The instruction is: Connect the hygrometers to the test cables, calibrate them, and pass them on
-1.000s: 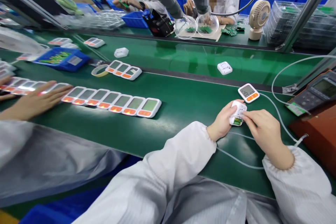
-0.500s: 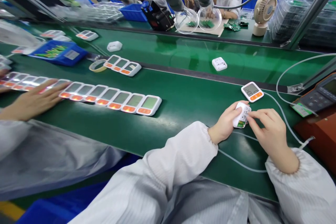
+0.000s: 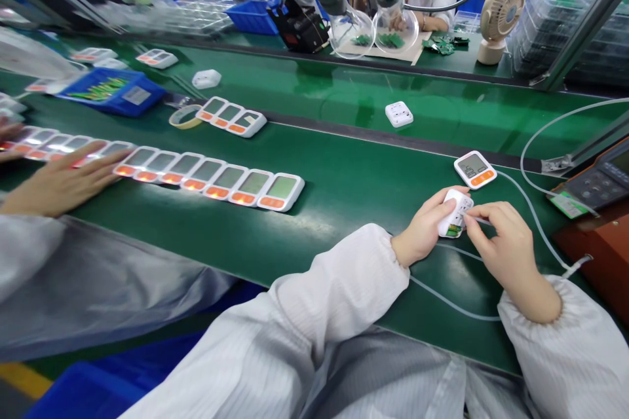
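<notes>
My left hand (image 3: 426,226) grips a small white digital device (image 3: 455,213), its back turned up and green batteries showing at its lower end. At the right side of that device my right hand (image 3: 506,239) is closed in a pinch. A pale sliver shows between those fingers, too small to name. Just beyond the held device lies a white digital display unit (image 3: 475,170) with orange buttons, its screen showing digits. A thin pale tube (image 3: 455,304) curves over the green table under my hands.
A row of lit display units (image 3: 230,182) stretches leftward, a co-worker's hand (image 3: 63,183) on it. Behind are a tape roll (image 3: 185,117), a blue tray (image 3: 113,90) and a white unit (image 3: 399,114) on the green belt (image 3: 319,91). An orange instrument (image 3: 597,236) stands right.
The white units on the far green strip have shifted left. My hands keep nearly the same pose around the device. The view has moved slightly.
</notes>
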Tool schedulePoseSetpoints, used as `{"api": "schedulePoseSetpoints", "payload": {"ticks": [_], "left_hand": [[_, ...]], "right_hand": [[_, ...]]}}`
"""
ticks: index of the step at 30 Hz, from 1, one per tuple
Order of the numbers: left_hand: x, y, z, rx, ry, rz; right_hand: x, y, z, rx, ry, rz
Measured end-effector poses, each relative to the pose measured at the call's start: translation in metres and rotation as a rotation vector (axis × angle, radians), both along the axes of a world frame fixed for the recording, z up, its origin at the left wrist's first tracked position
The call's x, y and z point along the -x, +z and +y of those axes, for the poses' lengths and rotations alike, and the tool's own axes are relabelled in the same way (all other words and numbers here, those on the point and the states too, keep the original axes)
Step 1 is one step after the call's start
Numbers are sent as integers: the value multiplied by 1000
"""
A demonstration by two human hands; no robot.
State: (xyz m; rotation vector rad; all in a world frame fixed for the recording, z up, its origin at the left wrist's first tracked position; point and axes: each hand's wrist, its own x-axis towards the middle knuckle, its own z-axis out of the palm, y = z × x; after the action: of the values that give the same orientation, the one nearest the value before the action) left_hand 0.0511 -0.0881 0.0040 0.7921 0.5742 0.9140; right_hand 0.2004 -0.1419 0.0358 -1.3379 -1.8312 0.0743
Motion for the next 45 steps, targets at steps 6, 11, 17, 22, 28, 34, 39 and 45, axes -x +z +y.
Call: {"api": "schedulePoseSetpoints", "payload": {"ticks": [6, 11, 17, 22, 28, 34, 39, 45], "left_hand": [[0, -1, 0, 15, -17, -26], [0, -3, -1, 7, -39, -24], [-1, -4, 0, 6, -42, -27], [-1, -5, 0, 12, -50, -29], [-1, -6, -1, 23, -53, -38], [-1, -5, -1, 19, -54, -34], [-2, -3, -1, 49, -60, -70], [-1, -2, -2, 29, -60, -71]], "right_hand": [[0, -3, 1, 42, 9, 59], [0, -7, 1, 42, 22, 83], [0, -7, 1, 56, 24, 103], [1, -7, 1, 46, 34, 104], [1, -5, 1, 50, 48, 118], [0, -4, 1, 47, 59, 121], [0, -3, 0, 49, 40, 119], [2, -5, 0, 73, 8, 141]]}}
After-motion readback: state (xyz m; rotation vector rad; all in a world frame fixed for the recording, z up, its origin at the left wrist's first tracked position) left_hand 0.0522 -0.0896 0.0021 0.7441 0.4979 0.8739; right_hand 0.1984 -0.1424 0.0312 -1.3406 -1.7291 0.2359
